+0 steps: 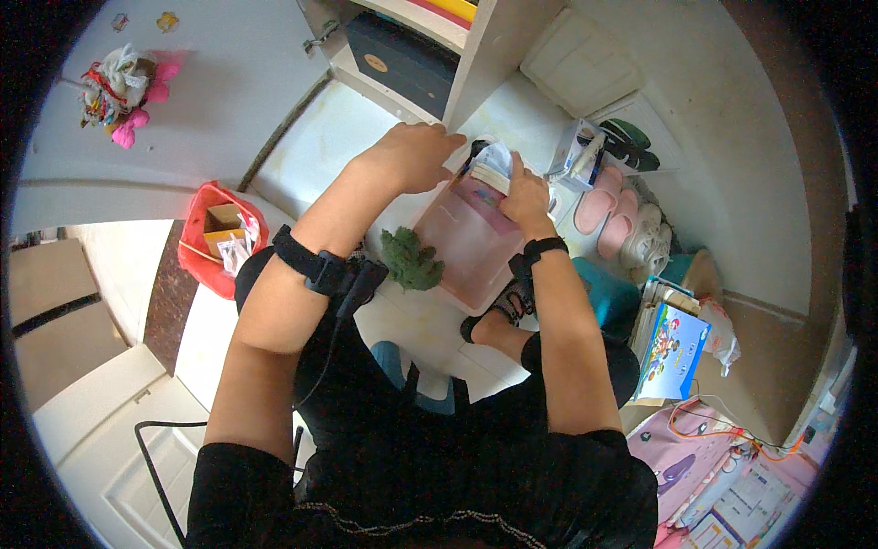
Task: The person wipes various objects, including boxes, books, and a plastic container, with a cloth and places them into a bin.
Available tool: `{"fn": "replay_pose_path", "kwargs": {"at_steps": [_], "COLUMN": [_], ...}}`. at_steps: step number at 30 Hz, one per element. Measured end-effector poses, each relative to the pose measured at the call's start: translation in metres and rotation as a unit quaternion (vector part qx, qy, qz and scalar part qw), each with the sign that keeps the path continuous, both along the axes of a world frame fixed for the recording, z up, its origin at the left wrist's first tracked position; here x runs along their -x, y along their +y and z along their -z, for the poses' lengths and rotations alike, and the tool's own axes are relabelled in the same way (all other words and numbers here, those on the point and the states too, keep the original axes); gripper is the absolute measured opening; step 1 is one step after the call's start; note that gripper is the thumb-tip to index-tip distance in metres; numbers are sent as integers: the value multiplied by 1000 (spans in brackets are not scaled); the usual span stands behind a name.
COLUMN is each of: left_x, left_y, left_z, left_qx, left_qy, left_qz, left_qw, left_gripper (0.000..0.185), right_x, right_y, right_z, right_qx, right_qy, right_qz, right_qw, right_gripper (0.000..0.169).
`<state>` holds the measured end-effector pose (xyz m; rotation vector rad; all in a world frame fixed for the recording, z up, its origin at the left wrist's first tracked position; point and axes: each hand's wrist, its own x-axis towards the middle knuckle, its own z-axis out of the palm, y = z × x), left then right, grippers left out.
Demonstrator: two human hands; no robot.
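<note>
A translucent pink plastic bin (473, 237) stands on the floor, with books, papers and other items at its far end. My left hand (418, 159) is over the bin's left far edge, fingers spread and pointing right; nothing shows in it. My right hand (529, 195) lies at the bin's right side, index finger stretched along the papers (492, 161); whether it grips the rim or an item is unclear. A dark green bushy object (411, 259) sits against the bin's left side.
An open cabinet (473, 75) holding a black box (401, 62) is ahead. Pink slippers (598, 202), a small box (573, 154) and stacked books (669, 350) are at right. A red bag (199, 233) with small boxes stands left. My sandalled foot (504, 316) is near the bin.
</note>
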<state>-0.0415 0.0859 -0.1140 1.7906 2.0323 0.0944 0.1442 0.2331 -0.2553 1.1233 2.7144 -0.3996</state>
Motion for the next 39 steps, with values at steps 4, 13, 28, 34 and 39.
{"fn": "replay_pose_path", "kwargs": {"at_steps": [4, 13, 28, 34, 39], "left_x": [0, -7, 1, -19, -32], "left_y": [2, 4, -5, -2, -1], "left_z": [3, -2, 17, -10, -50], "left_qx": [-4, 8, -161, -221, -260], "left_qy": [5, -3, -50, -207, -379], "left_qz": [6, -4, 36, 34, -2], "left_qw": [1000, 1000, 985, 952, 888], "left_gripper": [52, 50, 97, 105, 81], "right_x": [-5, -8, -44, -56, -69], "right_y": [-8, -20, -10, -15, -13], "right_z": [12, 5, -157, -275, -334], "right_qx": [-59, 28, 125, 186, 206], "right_qy": [34, 5, 111, 214, 264], "right_qz": [-13, -30, -92, -121, -119], "right_qw": [998, 999, 982, 951, 935], "right_gripper": [86, 70, 56, 52, 49]}}
